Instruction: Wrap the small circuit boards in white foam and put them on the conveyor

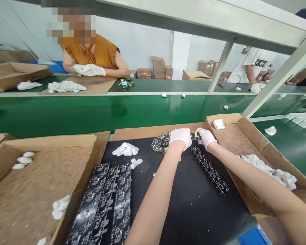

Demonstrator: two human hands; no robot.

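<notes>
My left hand (181, 136), in a white glove, is curled at the edge of a pile of small circuit boards (158, 143) with yellow and blue parts; its fingertips are hidden. A circuit board (195, 135) with a yellow part spans the gap to my right hand (206, 137), also gloved, whose fingers pinch its right end. Just below the hands a long black board strip (209, 169) lies slanted on the black mat (191, 214). Left of the pile are a heap of white blobs (125, 149) and a smaller cluster (136, 163).
Several long black board panels (121, 204) lie at the mat's left. Cardboard trays with white pieces flank the mat, left (40, 183) and right (234, 136). Behind runs a green conveyor (91, 112) carrying small items. A co-worker (97, 54) sits opposite; another person (255, 64) stands farther right.
</notes>
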